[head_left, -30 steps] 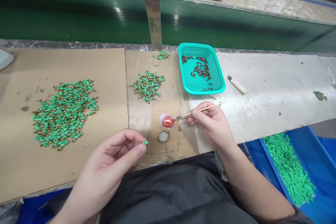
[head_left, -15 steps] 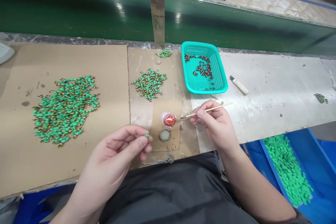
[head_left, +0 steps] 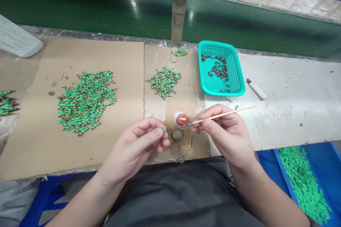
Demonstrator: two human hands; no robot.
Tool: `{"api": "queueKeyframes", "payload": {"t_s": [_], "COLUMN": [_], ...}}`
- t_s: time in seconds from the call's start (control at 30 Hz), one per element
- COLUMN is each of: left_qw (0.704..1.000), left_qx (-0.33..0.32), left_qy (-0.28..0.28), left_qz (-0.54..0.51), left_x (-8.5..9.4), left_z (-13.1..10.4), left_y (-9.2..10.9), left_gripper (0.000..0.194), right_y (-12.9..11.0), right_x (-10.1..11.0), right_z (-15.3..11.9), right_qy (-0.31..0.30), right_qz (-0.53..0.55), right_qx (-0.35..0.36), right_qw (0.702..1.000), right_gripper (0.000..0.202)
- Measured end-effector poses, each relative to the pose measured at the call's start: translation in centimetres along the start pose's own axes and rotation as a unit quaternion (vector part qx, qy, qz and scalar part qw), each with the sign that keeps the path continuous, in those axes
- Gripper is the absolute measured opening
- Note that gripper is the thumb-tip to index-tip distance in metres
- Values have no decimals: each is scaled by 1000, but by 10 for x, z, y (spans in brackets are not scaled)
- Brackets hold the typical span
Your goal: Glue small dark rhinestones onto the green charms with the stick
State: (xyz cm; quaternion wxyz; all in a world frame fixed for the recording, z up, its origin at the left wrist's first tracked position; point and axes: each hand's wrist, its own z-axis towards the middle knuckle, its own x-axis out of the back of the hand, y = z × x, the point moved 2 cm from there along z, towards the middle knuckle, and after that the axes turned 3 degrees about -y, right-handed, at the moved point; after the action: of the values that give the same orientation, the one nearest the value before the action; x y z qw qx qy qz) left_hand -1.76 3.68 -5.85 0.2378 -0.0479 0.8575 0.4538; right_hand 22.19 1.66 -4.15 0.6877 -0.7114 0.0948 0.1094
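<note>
Between the thumb and forefinger of my left hand (head_left: pixel 141 145) is a small green piece (head_left: pixel 164 129), mostly hidden by the fingertips. My right hand (head_left: pixel 226 131) pinches a thin paintbrush (head_left: pixel 226 114) with a pale wooden handle, its tip pointing left. That tip is at the lower edge of a small round container of glossy red liquid (head_left: pixel 182 118); whether it touches I cannot tell. Just below lies a bottle-cap-like round holder (head_left: pixel 177 134) with a beaded rim and a greyish centre. Both rest on a cardboard strip (head_left: pixel 188 142) between my hands.
Piles of green and gold pieces (head_left: pixel 86 101) (head_left: pixel 164 81) lie on the cardboard. A turquoise basket (head_left: pixel 242 87) holds small dark pieces. Right of it is a pale-handled blade or brush (head_left: pixel 257 89). Green pieces (head_left: pixel 303 181) fill part of a blue tray below the table's right edge.
The view has shifted, so the table's things appear farther right. The brush tip has moved from the red container's right side to its lower edge. Both hands keep their hold.
</note>
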Motion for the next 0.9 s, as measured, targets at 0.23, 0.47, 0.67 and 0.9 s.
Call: {"api": "queueKeyframes", "payload": {"t_s": [0.23,0.47,0.67,0.9], "left_qw": [998,993,992,992], "left_qx": [-9,-30,-41,-45], "left_qy": [-34,-67,-74,-76], "left_qz": [-58,-98,-97,-87], "left_x": [7,-14,-25,-27], "left_z": [-12,-30,-33,-36], "left_y": [-5,6,4,3], "left_gripper": [34,21,21,21], "right_y": [4,-8,-11,-13], "right_x": [-24,-36,-39,-39], "right_z": [-6,-25,-33,-38], "right_qy": [-43,-48,-51,-46], "right_qz": [31,102,163,174], "right_qx": [48,25,2,-13], "right_qw": [997,993,985,984], "right_gripper": [5,6,7,7]}}
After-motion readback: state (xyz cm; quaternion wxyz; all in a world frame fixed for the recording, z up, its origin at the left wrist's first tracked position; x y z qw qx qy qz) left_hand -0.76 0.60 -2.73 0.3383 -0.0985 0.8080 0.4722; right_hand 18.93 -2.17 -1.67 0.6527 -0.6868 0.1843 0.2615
